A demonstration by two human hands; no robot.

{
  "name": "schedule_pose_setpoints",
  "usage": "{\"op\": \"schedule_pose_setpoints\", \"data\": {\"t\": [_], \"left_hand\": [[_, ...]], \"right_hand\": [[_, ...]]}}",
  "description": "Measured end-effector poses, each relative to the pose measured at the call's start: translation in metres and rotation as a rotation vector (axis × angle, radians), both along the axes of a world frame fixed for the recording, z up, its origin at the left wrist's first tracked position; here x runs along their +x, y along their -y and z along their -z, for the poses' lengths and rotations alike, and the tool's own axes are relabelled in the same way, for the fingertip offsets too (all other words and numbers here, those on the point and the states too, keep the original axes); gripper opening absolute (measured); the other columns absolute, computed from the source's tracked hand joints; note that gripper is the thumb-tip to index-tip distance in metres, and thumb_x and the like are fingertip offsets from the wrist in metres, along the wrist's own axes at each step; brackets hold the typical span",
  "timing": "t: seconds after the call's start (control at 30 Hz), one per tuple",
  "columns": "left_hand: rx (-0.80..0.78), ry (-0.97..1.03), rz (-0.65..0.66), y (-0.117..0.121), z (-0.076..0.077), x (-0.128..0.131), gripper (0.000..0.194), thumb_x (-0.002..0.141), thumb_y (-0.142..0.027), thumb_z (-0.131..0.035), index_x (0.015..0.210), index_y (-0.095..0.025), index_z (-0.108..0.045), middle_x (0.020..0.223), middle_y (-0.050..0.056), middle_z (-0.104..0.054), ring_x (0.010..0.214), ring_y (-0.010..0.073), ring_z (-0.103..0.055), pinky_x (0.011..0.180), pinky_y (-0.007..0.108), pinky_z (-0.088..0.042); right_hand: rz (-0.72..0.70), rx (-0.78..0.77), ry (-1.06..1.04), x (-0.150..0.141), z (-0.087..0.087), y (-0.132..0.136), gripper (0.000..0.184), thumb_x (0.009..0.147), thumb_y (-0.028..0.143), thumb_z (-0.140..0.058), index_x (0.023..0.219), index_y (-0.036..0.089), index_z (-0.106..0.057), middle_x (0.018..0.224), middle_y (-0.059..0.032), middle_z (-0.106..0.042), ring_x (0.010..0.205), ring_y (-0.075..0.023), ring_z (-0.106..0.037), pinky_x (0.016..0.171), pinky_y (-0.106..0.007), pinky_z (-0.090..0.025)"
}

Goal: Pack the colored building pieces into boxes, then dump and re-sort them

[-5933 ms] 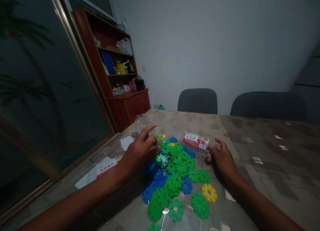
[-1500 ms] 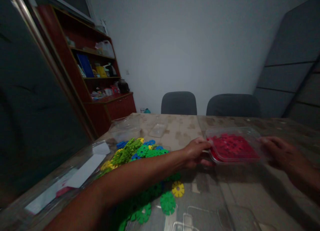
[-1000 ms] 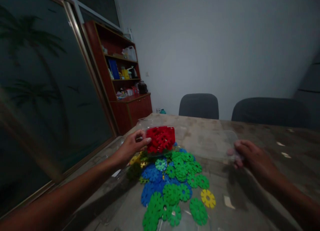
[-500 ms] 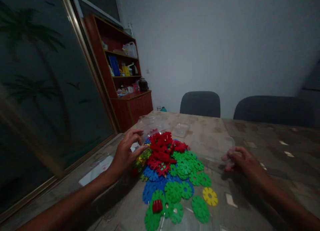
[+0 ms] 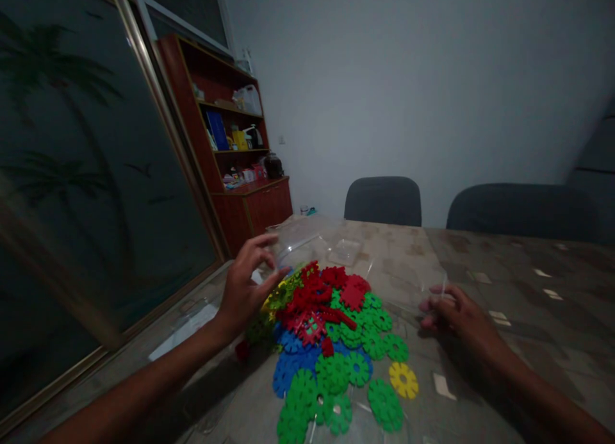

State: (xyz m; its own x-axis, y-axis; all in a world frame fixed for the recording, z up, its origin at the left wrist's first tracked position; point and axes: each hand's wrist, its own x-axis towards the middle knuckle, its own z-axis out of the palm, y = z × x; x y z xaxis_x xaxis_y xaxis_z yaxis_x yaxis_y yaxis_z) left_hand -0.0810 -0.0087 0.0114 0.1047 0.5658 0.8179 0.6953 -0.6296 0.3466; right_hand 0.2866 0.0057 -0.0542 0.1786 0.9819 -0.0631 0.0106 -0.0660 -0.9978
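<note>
Here, red pieces [image 5: 312, 300] are flanked by left hand [image 5: 244, 287] (nearer), half-curled on clear tub [image 5: 302, 241], and right hand [image 5: 456, 317], pinched on clear lid [image 5: 416, 282]

Your pile [image 5: 334, 361]: red pieces [image 5: 307, 300] at twelve, blue pieces [image 5: 294, 367] at eight, green pieces [image 5: 298, 405] three through seven, yellow disc [image 5: 398, 381] at four; your tablecloth [image 5: 391, 242], brown-beige patchwork.

The light is dim. Beyond the far edge of the counter [image 5: 509, 287], two dark chairs [image 5: 383, 200] stand before a plain wall [image 5: 408, 79]. Past the far left corner rises a reddish cabinet [image 5: 262, 207]; a palm-patterned glass panel [image 5: 108, 232] flanks the left edge.
</note>
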Motion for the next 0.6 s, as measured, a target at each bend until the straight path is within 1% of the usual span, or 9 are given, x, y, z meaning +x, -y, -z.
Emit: {"op": "schedule_pose_setpoints", "data": {"t": [0.07, 0.13, 0.2, 0.27, 0.33, 0.4, 0.5, 0.53, 0.6], "left_hand": [[-0.118, 0.140, 0.078, -0.011, -0.012, 0.020, 0.022, 0.087, -0.032, -0.068, 0.076, -0.020, -0.052, 0.126, 0.010, -0.058, 0.119, 0.0260, -0.057, 0.093, 0.040, -0.054], [-0.201, 0.246, 0.122, -0.027, -0.024, 0.043, 0.023, 0.083, -0.032, -0.068, 0.074, -0.020, -0.051, 0.126, 0.010, -0.058, 0.122, 0.0265, -0.054, 0.090, 0.037, -0.055], [-0.284, 0.346, 0.139, -0.048, -0.032, 0.064, 0.022, 0.079, -0.025, -0.071, 0.072, -0.020, -0.051, 0.124, 0.009, -0.058, 0.124, 0.0275, -0.052, 0.088, 0.036, -0.054], [-0.378, 0.452, 0.134, -0.073, -0.037, 0.084, 0.021, 0.078, -0.020, -0.072, 0.072, -0.019, -0.052, 0.120, 0.008, -0.060, 0.124, 0.0274, -0.050, 0.088, 0.034, -0.053], [-0.455, 0.515, 0.106, -0.099, -0.036, 0.101, 0.018, 0.081, -0.019, -0.072, 0.076, -0.018, -0.055, 0.111, 0.007, -0.062, 0.116, 0.0250, -0.055, 0.086, 0.032, -0.053], [-0.563, 0.591, 0.066, -0.124, -0.030, 0.116, 0.011, 0.091, -0.025, -0.066, 0.090, -0.016, -0.060, 0.105, 0.008, -0.064, 0.103, 0.0229, -0.062, 0.080, 0.034, -0.055], [-0.719, 0.704, 0.001, -0.150, -0.017, 0.132, 0.027, 0.098, -0.032, -0.060, 0.119, -0.014, -0.060, 0.117, 0.010, -0.063, 0.099, 0.0228, -0.065, 0.081, 0.041, -0.057], [-0.753, 0.735, -0.023, -0.155, -0.013, 0.136, 0.032, 0.098, -0.033, -0.060, 0.124, -0.015, -0.059, 0.121, 0.010, -0.062, 0.100, 0.0234, -0.065, 0.084, 0.043, -0.057], [-0.788, 0.778, -0.070, -0.163, -0.007, 0.140, 0.035, 0.098, -0.033, -0.061, 0.128, -0.016, -0.058, 0.126, 0.011, -0.060, 0.104, 0.0246, -0.064, 0.087, 0.045, -0.056]], "right_hand": [[0.016, 0.033, 0.031, 0.003, 0.001, -0.001, 0.042, 0.066, 0.044, -0.067, 0.098, 0.025, -0.047, 0.072, 0.0012, -0.071, 0.055, -0.0195, -0.069, 0.055, -0.032, -0.055], [0.040, 0.051, 0.055, 0.009, 0.001, -0.003, 0.041, 0.067, 0.043, -0.066, 0.098, 0.025, -0.047, 0.074, 0.0004, -0.071, 0.056, -0.0203, -0.069, 0.055, -0.033, -0.054], [0.065, 0.054, 0.062, 0.013, -0.001, -0.005, 0.038, 0.067, 0.043, -0.066, 0.096, 0.026, -0.047, 0.073, 0.0000, -0.071, 0.056, -0.0212, -0.070, 0.055, -0.034, -0.055], [0.090, 0.061, 0.057, 0.015, -0.003, -0.005, 0.036, 0.067, 0.042, -0.065, 0.095, 0.027, -0.047, 0.071, 0.0003, -0.071, 0.054, -0.0216, -0.069, 0.054, -0.035, -0.055], [0.110, 0.071, 0.044, 0.017, -0.004, -0.006, 0.035, 0.067, 0.040, -0.066, 0.093, 0.026, -0.047, 0.069, 0.0007, -0.070, 0.053, -0.0215, -0.068, 0.053, -0.035, -0.056], [0.128, 0.077, 0.024, 0.018, -0.004, -0.007, 0.035, 0.066, 0.038, -0.066, 0.093, 0.026, -0.048, 0.069, 0.0011, -0.070, 0.054, -0.0210, -0.068, 0.054, -0.035, -0.056], [0.138, 0.078, 0.007, 0.022, -0.003, -0.010, 0.033, 0.067, 0.036, -0.066, 0.093, 0.027, -0.049, 0.070, 0.0013, -0.070, 0.054, -0.0205, -0.068, 0.055, -0.035, -0.057], [0.140, 0.076, 0.005, 0.024, -0.003, -0.011, 0.032, 0.067, 0.036, -0.066, 0.092, 0.027, -0.049, 0.070, 0.0010, -0.070, 0.054, -0.0204, -0.067, 0.054, -0.035, -0.056], [0.147, 0.074, 0.004, 0.026, -0.003, -0.012, 0.031, 0.067, 0.036, -0.066, 0.092, 0.027, -0.049, 0.071, 0.0008, -0.070, 0.054, -0.0202, -0.067, 0.055, -0.034, -0.056]]}}
